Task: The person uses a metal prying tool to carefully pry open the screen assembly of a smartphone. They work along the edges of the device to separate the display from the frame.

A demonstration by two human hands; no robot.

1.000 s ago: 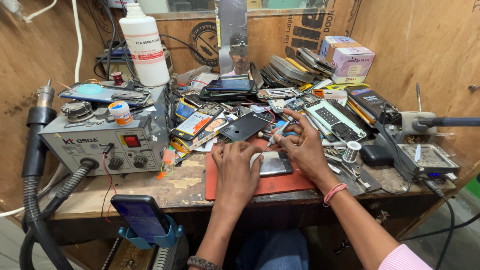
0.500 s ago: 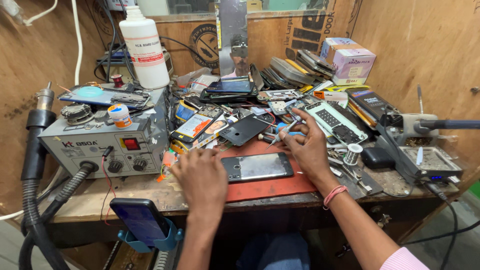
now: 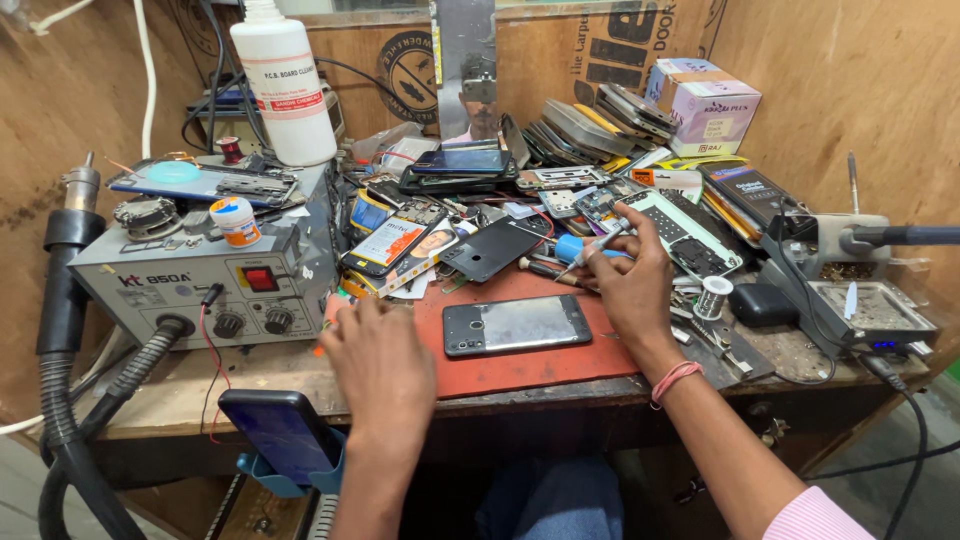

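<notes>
Red mat [image 3: 530,365]: flat rubbery sheet at the bench's front edge, the landmark for all below.
Phone in cradle [image 3: 280,432]: nearer than the mat, to its left below the bench edge; glossy dark slab.
Left hand [image 3: 385,365]: at the mat's left edge, palm down, fingers loosely spread, holding nothing.
Dark phone [image 3: 517,325]: lay face down on the mat's middle, smooth reflective back, apart from both hands.
Right hand [image 3: 632,285]: over the mat's right rear corner, fingers pinched round a thin tool.
Thin tool [image 3: 592,250]: slim metal shaft, tip pointing left beyond the mat's back edge.
Step, as judged: tool picked up, phone not yet touched; next called for bringing the tip to the phone while steadying it.
Grey station [image 3: 200,275]: left of the mat, boxy metal, knobs.
White bottle [image 3: 283,80]: far behind-left, plastic.
</notes>
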